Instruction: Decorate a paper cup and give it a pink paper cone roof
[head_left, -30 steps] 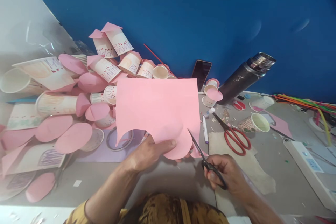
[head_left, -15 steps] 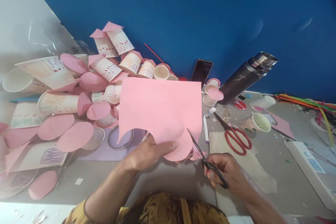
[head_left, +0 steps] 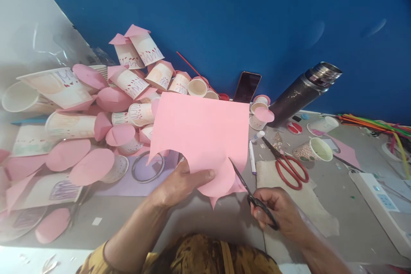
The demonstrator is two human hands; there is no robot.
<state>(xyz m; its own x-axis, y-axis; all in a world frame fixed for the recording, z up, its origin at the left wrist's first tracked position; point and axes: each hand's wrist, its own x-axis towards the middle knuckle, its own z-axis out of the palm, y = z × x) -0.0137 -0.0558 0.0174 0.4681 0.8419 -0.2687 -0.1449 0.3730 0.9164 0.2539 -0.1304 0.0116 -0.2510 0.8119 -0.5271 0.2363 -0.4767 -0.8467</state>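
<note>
A sheet of pink paper [head_left: 202, 130] is held up over the table, a curved piece cut out of its lower left edge. My left hand [head_left: 184, 184] grips it from below, thumb on top and the fingers hidden underneath. My right hand [head_left: 278, 209] is closed around the handles of black scissors [head_left: 257, 203]. Their blades lie at the lower right of the paper, along a rounded cut, with the tips near the sheet's middle. A narrow pink point of cut paper hangs below the rounded part.
Paper cups [head_left: 72, 126] with pink paper pieces are heaped on the left. A metal ring [head_left: 133, 173] lies on purple paper. Red-handled scissors [head_left: 293, 171] rest partly on a beige cloth [head_left: 298, 218]. A dark flask [head_left: 298, 94], phone [head_left: 247, 87] and power strip [head_left: 379, 205] stand farther off.
The pink sheet has turned slightly and shifted right at its left edge. A pointed strip of it now hangs lower beneath my left thumb. Both hands keep nearly the same place.
</note>
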